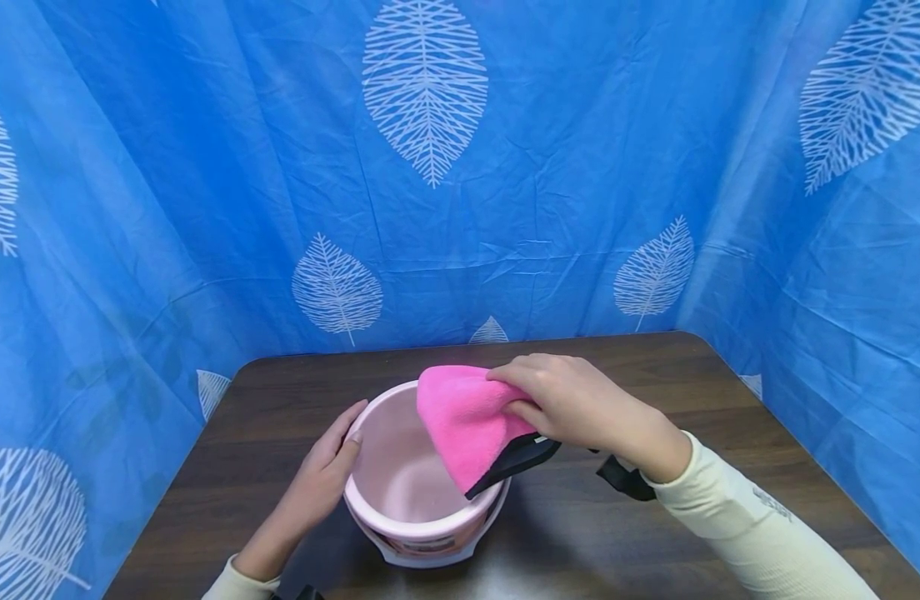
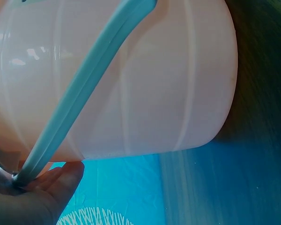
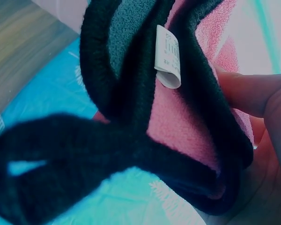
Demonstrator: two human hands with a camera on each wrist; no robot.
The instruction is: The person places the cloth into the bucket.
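Observation:
A pale pink bucket [image 1: 392,471] stands upright on the table. At its left side my left hand [image 1: 321,471] grips the rim, thumb over the edge and fingers along the outside. The bucket's handle [image 2: 79,96] hangs down slantwise across the wall in the left wrist view. Over the right part of the opening, my right hand [image 1: 565,400] pinches a bright pink cloth [image 1: 463,417] between thumb and fingers. Black edging trims the cloth, and its folds show a white label [image 3: 167,56] and a black hanging loop [image 3: 61,159] in the right wrist view.
The dark wooden table [image 1: 617,542] reaches back to a blue curtain [image 1: 505,217] with white leaf prints, which also closes off both sides. A black strap [image 1: 625,481] sits by the right wrist.

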